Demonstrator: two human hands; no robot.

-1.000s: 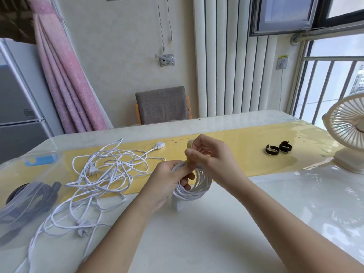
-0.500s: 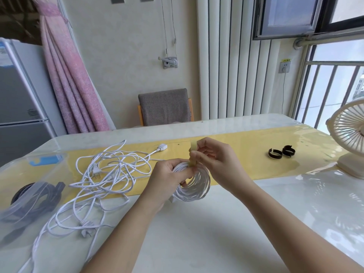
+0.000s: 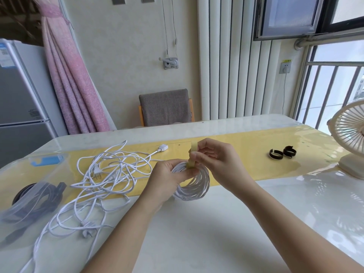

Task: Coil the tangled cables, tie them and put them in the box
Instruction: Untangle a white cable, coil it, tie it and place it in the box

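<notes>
The coil of white cable (image 3: 194, 182) stands on edge at the middle of the glossy white table (image 3: 216, 243), with the left hand (image 3: 167, 180) still clamped round its top. In the last second the right hand (image 3: 214, 164), fingers pinched on the pale yellow strap (image 3: 193, 154), has drawn it up over the coil, so tying is under way. The tangled white cables (image 3: 110, 174) wait toward the left edge.

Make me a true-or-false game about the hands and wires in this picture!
1. The left hand holds a coiled white cable. True.
2. The right hand pinches a black strap. False: it pinches a pale yellow strap at the top of the coil.
3. Two black straps lie on the table near the fan. True.
4. Every white cable is neatly coiled. False: tangled white cables lie loose beside the left hand.
</notes>
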